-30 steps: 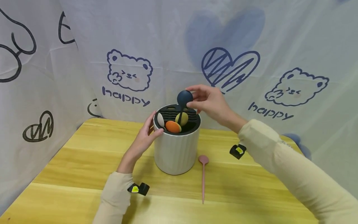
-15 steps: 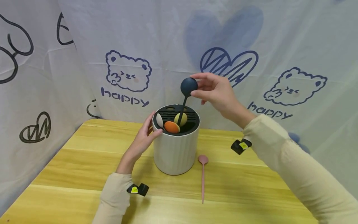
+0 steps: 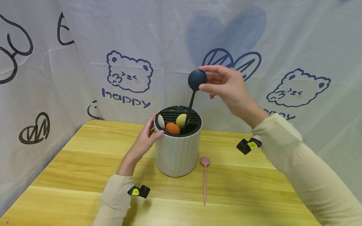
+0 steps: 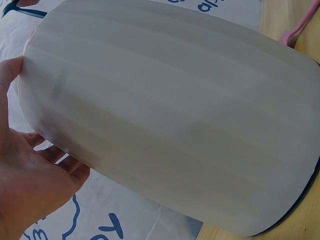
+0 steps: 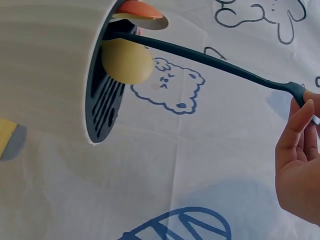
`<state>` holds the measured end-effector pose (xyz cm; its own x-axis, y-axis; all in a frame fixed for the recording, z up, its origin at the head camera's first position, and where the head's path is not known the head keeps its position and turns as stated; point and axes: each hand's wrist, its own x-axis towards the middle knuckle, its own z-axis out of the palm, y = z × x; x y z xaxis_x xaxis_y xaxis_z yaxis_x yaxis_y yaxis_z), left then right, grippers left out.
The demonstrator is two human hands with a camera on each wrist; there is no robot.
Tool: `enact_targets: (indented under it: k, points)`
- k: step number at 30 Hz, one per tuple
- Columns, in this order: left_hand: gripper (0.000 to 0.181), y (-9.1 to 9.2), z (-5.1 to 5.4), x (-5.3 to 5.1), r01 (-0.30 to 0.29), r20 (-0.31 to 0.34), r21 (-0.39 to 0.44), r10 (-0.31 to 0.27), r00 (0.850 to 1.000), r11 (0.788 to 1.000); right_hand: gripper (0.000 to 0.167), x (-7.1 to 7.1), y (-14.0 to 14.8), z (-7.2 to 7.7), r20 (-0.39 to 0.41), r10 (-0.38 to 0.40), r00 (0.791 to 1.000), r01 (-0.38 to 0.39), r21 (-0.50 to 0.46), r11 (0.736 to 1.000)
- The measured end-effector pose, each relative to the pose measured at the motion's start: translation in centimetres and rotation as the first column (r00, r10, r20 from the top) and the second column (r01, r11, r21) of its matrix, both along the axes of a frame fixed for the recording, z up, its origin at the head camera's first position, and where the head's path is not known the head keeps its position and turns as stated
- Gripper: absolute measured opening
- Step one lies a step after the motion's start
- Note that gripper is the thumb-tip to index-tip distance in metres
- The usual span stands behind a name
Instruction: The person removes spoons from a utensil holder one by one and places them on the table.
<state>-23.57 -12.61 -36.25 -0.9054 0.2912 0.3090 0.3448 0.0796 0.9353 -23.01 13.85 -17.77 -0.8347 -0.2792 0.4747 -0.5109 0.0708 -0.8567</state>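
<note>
A white ribbed utensil holder with a dark slotted insert stands upright on the table. My left hand holds its left side at the top, thumb at the front rim and fingers curled toward the back. The bowl of a dark blue spoon is pinched between the thumb and fingers of my right hand, above the holder. Its handle slants down, the lower end still inside the front opening. In that holder stand a yellow spoon, an orange spoon and a white spoon, their handles hidden.
On the table, right of the holder's foot, lies a pink spoon, its bowl toward the back. The wooden table ends at a printed white cloth hanging behind and at the left.
My right hand has risen and moved right, drawing the dark blue spoon further out of the holder. The left hand and the pink spoon have stayed in place.
</note>
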Motion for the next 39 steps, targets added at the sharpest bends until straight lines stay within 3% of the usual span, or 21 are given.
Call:
enact_targets:
  k: [4,8,16,39]
  points:
    - [0.075,0.0,0.0,0.0,-0.002,0.003,-0.001,0.002,1.000,1.000,0.038,0.2,0.5,0.2,0.034,0.072,0.997,-0.069,-0.087,0.994]
    - [0.074,0.0,-0.1,0.0,-0.005,0.002,-0.002,0.005,1.000,1.000,0.038,0.4,1.0,0.2,0.084,0.108,0.991,-0.099,-0.107,0.989]
    - [0.073,0.0,-0.2,-0.1,-0.007,-0.010,0.007,0.007,1.000,1.000,0.040,0.9,1.8,-0.7,0.187,0.070,0.980,-0.062,-0.047,0.997]
    - [0.074,0.0,0.0,0.0,-0.004,-0.007,0.009,0.004,1.000,1.000,0.036,0.7,3.8,-4.5,0.256,-0.008,0.967,0.002,0.025,1.000]
